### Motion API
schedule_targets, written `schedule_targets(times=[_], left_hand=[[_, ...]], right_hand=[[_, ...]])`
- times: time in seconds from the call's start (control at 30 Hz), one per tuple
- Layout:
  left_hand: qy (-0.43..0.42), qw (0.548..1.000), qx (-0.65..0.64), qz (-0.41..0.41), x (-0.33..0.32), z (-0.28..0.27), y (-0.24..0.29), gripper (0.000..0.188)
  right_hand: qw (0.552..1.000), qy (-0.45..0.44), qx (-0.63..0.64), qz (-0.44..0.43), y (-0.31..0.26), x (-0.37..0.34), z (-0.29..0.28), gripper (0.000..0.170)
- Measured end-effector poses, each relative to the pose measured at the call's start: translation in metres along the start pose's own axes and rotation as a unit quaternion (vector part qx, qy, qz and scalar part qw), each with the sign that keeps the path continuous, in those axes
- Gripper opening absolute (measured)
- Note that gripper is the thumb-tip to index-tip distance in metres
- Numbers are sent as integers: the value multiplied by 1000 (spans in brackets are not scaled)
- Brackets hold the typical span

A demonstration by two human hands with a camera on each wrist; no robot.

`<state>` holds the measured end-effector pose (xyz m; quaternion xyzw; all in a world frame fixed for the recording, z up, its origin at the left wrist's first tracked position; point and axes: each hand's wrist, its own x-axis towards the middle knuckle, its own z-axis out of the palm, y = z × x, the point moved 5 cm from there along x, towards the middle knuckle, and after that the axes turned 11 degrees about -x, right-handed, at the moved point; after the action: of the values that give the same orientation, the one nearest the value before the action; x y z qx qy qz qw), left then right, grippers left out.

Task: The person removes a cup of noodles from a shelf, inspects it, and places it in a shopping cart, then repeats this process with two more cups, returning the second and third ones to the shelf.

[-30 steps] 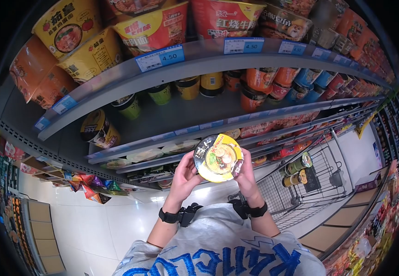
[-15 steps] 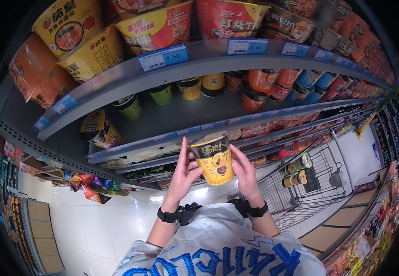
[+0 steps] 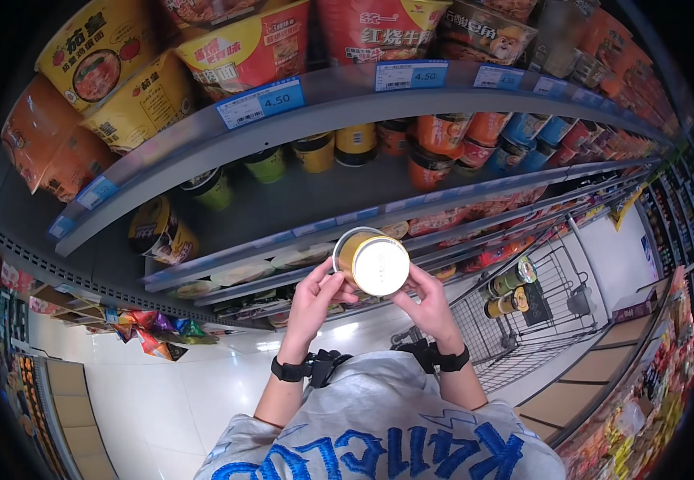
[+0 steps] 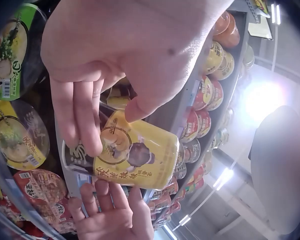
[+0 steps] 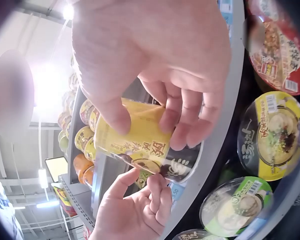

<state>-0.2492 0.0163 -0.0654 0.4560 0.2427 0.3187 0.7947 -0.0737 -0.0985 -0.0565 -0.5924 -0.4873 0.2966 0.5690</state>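
Note:
Between my two hands is a yellow-and-black cup of instant noodles (image 3: 380,266), its round pale base turned up toward the head camera. My left hand (image 3: 312,304) holds it on the left, with thumb and fingers at its side. On the opposite side, my right hand (image 3: 428,306) grips the wall near the base. In the left wrist view, the yellow cup wall (image 4: 157,159) shows a printed bowl and lettering, with the black band under the left fingertips. The right wrist view shows the right thumb and fingers bent around the cup (image 5: 132,142).
A shelf (image 3: 283,200) of cup noodles runs in front, with larger noodle tubs (image 3: 243,48) above and price tags (image 3: 261,102) along its edge. To the right stands a wire shopping cart (image 3: 539,320) holding noodle cups (image 3: 508,304). Colourful bags (image 3: 151,330) hang at left.
The cup has been turned in my hands: first its lid faced the head camera, then its printed side, now its base. The head view has shifted slightly.

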Motion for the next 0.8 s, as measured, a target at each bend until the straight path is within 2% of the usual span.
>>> schedule_targets(times=[0.13, 0.23, 0.3, 0.33, 0.4, 0.53, 0.6, 0.73, 0.8], left_hand=[[0, 1000, 14, -25, 3, 6, -1, 46], [-1, 1000, 16, -21, 6, 5, -3, 50], [16, 1000, 2, -8, 7, 9, -3, 52], [33, 999, -12, 5, 7, 9, -1, 55], [15, 1000, 2, 20, 8, 8, 7, 57], [4, 997, 37, 73, 9, 14, 19, 62], [-4, 997, 26, 75, 9, 15, 21, 63], [-9, 997, 16, 80, 18, 19, 27, 50], [-24, 992, 36, 116, 24, 22, 33, 45]], right_hand=[[999, 21, -26, 17, 4, 1, -10, 65], [999, 24, -38, 27, 3, 0, -13, 60], [998, 15, -63, -26, 1, -1, -14, 59], [998, 15, -63, -26, 0, -2, -14, 59], [998, 6, 59, 5, -2, -3, -13, 56], [998, -20, 65, 3, 0, 1, -15, 55], [995, -17, 94, -26, -9, 4, -14, 57], [995, -20, 87, -38, -18, 17, -15, 63], [996, -8, 29, -84, -22, 29, -18, 69]])
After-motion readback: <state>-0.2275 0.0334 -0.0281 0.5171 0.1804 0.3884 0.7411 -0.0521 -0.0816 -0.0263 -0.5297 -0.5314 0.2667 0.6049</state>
